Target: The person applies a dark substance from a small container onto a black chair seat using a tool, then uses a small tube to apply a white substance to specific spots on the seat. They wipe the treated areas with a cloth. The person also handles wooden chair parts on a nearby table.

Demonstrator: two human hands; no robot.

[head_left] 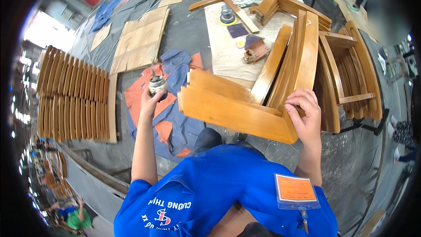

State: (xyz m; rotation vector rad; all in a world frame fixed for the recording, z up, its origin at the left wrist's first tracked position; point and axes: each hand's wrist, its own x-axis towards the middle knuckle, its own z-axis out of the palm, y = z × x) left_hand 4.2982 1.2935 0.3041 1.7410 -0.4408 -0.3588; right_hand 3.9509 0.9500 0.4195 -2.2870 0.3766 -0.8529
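My left hand (154,98) is closed round a small glass jar (158,86) with dark stuff in and on it; a thin stick or handle seems to stand up from its mouth. The jar is held over blue and orange cloths on the floor. In front of me, to the right, stands a varnished wooden frame (237,113) made of curved boards that meet at a corner. My right hand (305,113) is at that corner, its fingers bent and pressed against the wood's edge. Whether anything small sits under those fingertips is hidden.
Slatted wooden parts (72,96) are stacked at the left. Another wooden frame (351,74) stands right. On a pale sheet (217,39) ahead lie a round sander (227,17), dark abrasive pads (237,30) and more wooden pieces. A plywood board (139,39) lies far left. Other people are near the edges.
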